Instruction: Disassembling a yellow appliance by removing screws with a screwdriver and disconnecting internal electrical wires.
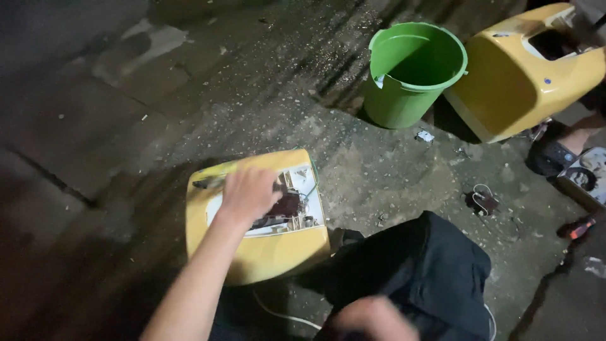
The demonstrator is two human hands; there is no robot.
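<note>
Kneeling on rough ground, we list what lies before us, nearest first.

Right hand (372, 317): at the bottom edge, blurred, over our dark-trousered knee (420, 268). We cannot tell how its fingers are set, nor whether it holds anything.

White cord (287, 314): on the ground beside the knee, running under the yellow casing.

Left hand (249, 192): arm stretched forward, palm down on the near casing. Its fingers (268, 183) are curled and pressed into the opened section; whether they grip a part there we cannot tell.

Near casing (255, 249): yellow, rounded, lying on the ground just ahead of the knee, to the left of centre. One face is open, showing a white frame (309, 211) with a dark red-brown part (287, 205) and thin wires inside.

Small metal piece (483, 202): a dark block with a wire loop, on the ground to the right, well apart from the casing.

Red-handled tool (577, 228): near the right edge, lying flat.

Open grey unit (584, 178): right edge, partly cut off, beside another person's foot (552, 155).

Small white scrap (425, 136): on the ground near the bucket's base.

Green bucket (410, 76): upright, farther off, with something pale just inside its rim.

Second casing (505, 82): yellow, tilted, touching or just beside the bucket on its right, with a dark opening on top.

Ground (126, 113): dark concrete strewn with grit and pale chips.
</note>
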